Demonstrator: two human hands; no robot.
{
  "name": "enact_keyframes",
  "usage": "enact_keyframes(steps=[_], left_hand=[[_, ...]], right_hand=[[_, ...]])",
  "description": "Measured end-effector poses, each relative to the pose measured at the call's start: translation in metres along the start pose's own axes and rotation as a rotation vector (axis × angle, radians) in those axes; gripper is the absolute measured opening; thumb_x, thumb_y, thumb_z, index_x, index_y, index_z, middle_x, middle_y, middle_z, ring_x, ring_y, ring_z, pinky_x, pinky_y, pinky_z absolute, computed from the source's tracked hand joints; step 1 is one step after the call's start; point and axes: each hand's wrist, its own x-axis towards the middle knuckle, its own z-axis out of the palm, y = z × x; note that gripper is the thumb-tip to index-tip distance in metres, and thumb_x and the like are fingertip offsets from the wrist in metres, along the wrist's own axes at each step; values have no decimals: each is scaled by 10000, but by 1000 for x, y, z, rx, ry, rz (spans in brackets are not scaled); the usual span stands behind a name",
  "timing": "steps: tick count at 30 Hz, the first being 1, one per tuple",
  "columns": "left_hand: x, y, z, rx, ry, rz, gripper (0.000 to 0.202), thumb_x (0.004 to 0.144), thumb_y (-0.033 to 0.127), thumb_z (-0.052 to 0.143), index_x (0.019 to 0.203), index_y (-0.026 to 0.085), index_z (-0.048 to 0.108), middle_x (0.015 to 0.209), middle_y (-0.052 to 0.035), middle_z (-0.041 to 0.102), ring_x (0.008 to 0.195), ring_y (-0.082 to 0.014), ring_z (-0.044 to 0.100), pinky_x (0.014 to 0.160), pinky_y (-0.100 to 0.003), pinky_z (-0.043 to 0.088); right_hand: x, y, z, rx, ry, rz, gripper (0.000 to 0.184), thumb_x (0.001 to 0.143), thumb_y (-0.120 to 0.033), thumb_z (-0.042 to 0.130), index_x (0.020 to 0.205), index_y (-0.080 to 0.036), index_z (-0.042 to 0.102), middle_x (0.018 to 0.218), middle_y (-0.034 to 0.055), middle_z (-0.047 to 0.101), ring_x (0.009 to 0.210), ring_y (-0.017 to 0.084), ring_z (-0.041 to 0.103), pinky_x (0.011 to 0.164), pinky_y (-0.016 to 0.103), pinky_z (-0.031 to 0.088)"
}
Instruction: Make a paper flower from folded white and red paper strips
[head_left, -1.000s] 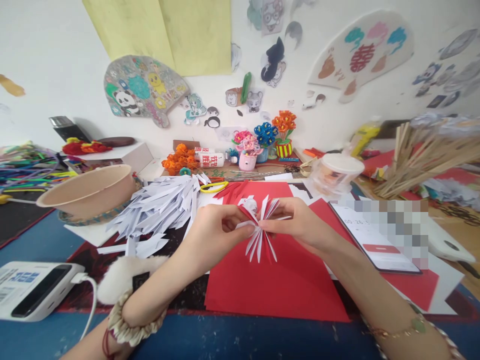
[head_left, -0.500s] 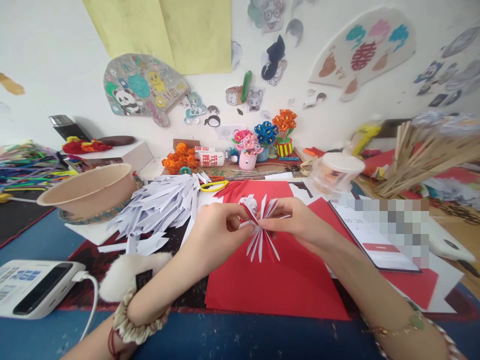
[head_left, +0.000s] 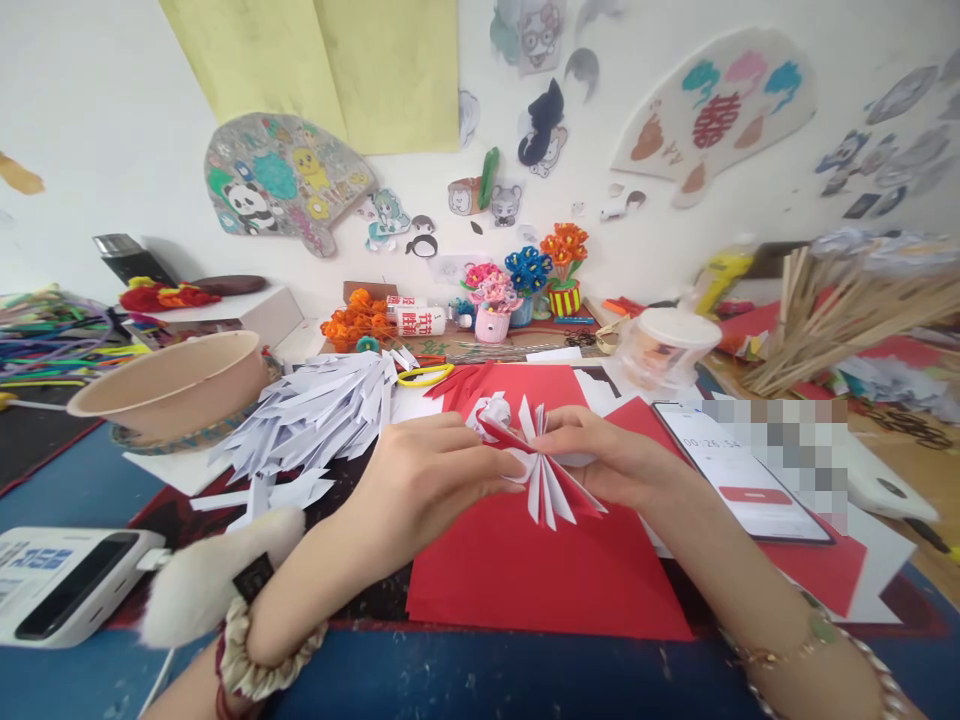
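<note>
Between my two hands is a folded paper flower [head_left: 553, 490], its white and red pointed petals fanned out. My left hand [head_left: 435, 465] pinches it from the left, thumb and fingertips on the petals near its centre. From the right, my right hand [head_left: 600, 450] grips it with the thumb on top and the fingers curled behind, partly hidden. Below the flower lies a stack of red paper [head_left: 540, 585]. Just behind it a crumpled white paper piece [head_left: 491, 412] shows past my left fingers.
A heap of folded white paper strips [head_left: 315, 405] lies left of my hands, beside a beige bowl [head_left: 172, 375]. Yellow-handled scissors [head_left: 426, 375] rest behind. A phone [head_left: 739, 470] lies at right, a white device [head_left: 75, 585] at left. Potted craft flowers [head_left: 493, 325] stand along the wall.
The paper flower has turned and tilted, its petals now spreading toward the lower right. My left fingers have shifted over its front, and the fluffy white item by my left wrist has moved left.
</note>
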Motion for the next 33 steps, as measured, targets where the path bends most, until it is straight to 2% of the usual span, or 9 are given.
enact_keyframes(steps=[3,5,8,10,16,20,26,30,33], left_hand=[[7,1,-3,-161,-90,-115,206,936,299,595,826,197,736,759,-33,757,650,-134,659,619,-232,464],[14,3,-6,-197,-177,-195,236,922,348,612,783,195,724,692,-9,740,590,-116,631,590,-219,440],[23,5,-8,-120,-281,-240,246,913,355,623,755,185,706,546,29,635,493,-94,529,514,-210,352],[25,6,-8,-29,-300,-241,234,912,340,623,754,179,688,524,38,583,477,-94,480,496,-217,312],[14,9,-1,56,-138,-181,246,946,422,551,925,180,589,822,-18,688,666,-127,582,600,-224,395],[10,9,2,100,-108,-92,166,957,331,549,884,184,525,795,-8,631,681,-130,564,599,-224,404],[13,8,6,160,-100,-29,173,963,220,495,798,177,521,701,8,568,598,-118,509,538,-228,368],[10,3,6,20,-37,-64,140,918,277,618,858,174,545,768,0,619,662,-115,562,595,-218,432],[7,-1,5,-110,26,-142,260,846,367,705,976,182,577,869,-18,682,718,-123,613,658,-227,492]], right_hand=[[1,2,-1,-44,-70,1,243,670,-317,858,780,-133,744,755,30,692,665,121,606,655,247,485],[0,3,0,-82,-86,-9,226,690,-314,845,779,-132,745,739,28,691,645,110,592,617,234,459],[-1,2,2,-127,-89,-39,177,700,-284,834,731,-140,737,638,-5,643,564,89,538,550,227,416],[-1,2,3,-128,-72,-64,165,699,-276,830,710,-146,729,613,-17,621,547,87,523,547,231,418],[-1,0,5,-28,-30,-116,167,695,-281,828,780,-160,751,733,17,683,635,124,598,606,251,470],[-1,0,7,-8,-9,-119,138,678,-262,832,731,-164,751,690,9,673,597,113,574,576,241,462],[0,0,7,-155,-8,-137,186,657,-273,861,741,-153,747,656,4,676,569,102,559,557,230,452],[-1,-1,8,-169,29,-179,203,691,-316,844,784,-158,756,719,29,709,623,122,601,601,250,487],[-1,-1,9,-132,74,-228,227,676,-320,856,811,-170,753,785,41,726,699,153,643,643,275,513]])
